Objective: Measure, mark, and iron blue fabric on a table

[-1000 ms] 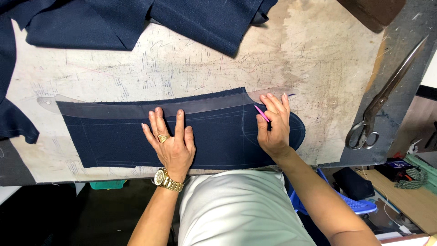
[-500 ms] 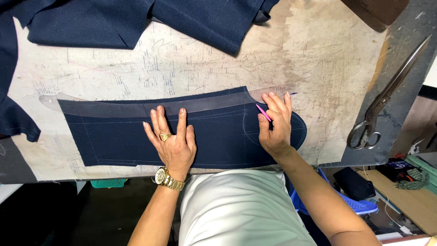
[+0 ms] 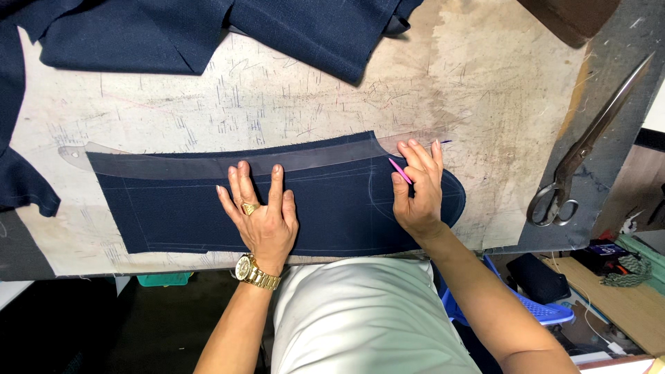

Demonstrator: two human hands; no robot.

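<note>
Pink chalk (image 3: 400, 170) mostly hidden in right hand (image 3: 418, 190), left hand (image 3: 262, 211) covers cut panel (image 3: 187, 208) markings, loose navy fabric (image 3: 208, 31) cropped at worktop's (image 3: 485, 90) top-left corner.

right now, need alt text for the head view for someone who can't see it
A person's left hand presses a clear curved ruler onto a navy cloth piece on a worn table, while the right hand holds a pink marker on it. Big scissors lie at right.
</note>
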